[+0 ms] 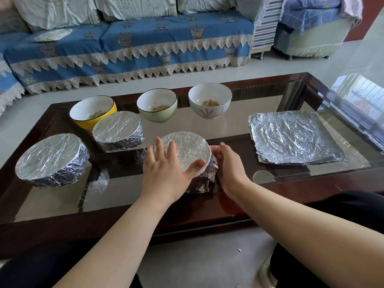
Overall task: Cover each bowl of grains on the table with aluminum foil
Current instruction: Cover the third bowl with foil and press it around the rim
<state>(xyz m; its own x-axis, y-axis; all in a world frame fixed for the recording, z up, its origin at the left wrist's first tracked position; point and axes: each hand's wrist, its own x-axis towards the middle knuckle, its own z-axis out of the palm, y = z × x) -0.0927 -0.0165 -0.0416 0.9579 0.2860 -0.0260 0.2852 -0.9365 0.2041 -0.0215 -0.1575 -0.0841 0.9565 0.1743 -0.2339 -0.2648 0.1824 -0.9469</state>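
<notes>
At the desk's [291, 190] near edge, left hand [166, 173] pressed flat, fingers straight, on the foil-wrapped bowl [187, 150]; right hand [230, 165] cupped against its right side, curled onto crumpled foil. Two more covered bowls [49, 156] to the left, three uncovered grain bowls [209, 98] behind, spare foil sheets [295, 136] to the right.

Yellow bowl [91, 113], pale green bowl [157, 106], white flower-painted bowl [209, 100], silver foil sheets [295, 138], blue lace-trimmed sofa cover [133, 50]
</notes>
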